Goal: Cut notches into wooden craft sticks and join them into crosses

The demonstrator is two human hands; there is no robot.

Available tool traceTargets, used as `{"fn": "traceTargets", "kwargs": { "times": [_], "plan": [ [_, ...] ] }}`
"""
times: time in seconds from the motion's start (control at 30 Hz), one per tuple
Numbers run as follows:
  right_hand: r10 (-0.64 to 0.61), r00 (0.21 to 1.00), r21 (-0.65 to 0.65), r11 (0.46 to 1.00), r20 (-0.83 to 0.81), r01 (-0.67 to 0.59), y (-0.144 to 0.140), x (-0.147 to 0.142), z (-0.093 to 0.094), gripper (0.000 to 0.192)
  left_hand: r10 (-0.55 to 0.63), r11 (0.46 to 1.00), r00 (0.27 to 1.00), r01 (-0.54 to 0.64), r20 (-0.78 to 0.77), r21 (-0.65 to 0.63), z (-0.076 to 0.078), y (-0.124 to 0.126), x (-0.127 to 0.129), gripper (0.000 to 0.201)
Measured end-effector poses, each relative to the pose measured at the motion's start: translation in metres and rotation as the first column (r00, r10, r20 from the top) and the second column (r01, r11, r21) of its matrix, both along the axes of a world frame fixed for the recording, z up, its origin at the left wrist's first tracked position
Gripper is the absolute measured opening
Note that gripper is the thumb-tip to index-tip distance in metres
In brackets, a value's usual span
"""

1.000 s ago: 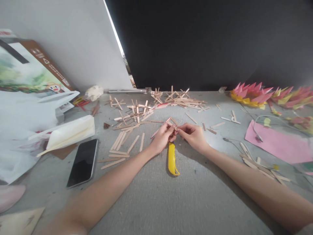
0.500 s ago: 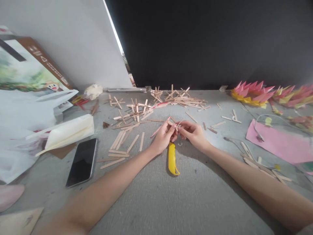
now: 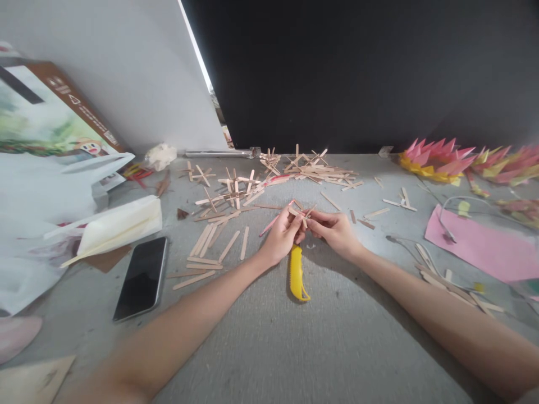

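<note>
**Both hands pinched on crossed sticks**

Left hand [image 3: 281,235] and right hand [image 3: 334,230] each pinch the crossed sticks [image 3: 301,212], held just above the table [image 3: 269,336]. Bare table toward the near edge; black wall close behind. Phone [image 3: 141,278] lies left, yellow cutter [image 3: 297,275] under the wrists. Sticks: thin, pale wood, small.

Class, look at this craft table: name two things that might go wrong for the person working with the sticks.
1. Both the left hand and right hand pinch a small crossed-stick piece; the thin sticks might snap or slip apart.
2. The yellow cutter lies just under the hands, so a wrist could knock it. Whether its blade is out cannot be seen.
</note>
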State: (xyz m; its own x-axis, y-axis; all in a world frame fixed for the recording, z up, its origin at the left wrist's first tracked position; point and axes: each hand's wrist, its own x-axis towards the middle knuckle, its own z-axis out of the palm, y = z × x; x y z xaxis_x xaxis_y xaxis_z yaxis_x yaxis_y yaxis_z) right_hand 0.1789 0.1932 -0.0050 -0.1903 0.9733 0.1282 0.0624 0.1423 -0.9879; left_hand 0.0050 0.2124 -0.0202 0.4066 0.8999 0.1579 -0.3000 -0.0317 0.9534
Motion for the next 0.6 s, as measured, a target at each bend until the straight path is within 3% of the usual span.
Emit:
{"fn": "traceTargets", "kwargs": {
  "times": [0.6],
  "plan": [
    [-0.021, 1.0, 0.0, 1.0, 0.023, 0.021, 0.0006, -0.0028, -0.0042, 0.048, 0.012, 1.0, 1.0, -0.011, -0.022, 0.018, 0.0005, -0.0009, 0.0, 0.038]
  ]
}}
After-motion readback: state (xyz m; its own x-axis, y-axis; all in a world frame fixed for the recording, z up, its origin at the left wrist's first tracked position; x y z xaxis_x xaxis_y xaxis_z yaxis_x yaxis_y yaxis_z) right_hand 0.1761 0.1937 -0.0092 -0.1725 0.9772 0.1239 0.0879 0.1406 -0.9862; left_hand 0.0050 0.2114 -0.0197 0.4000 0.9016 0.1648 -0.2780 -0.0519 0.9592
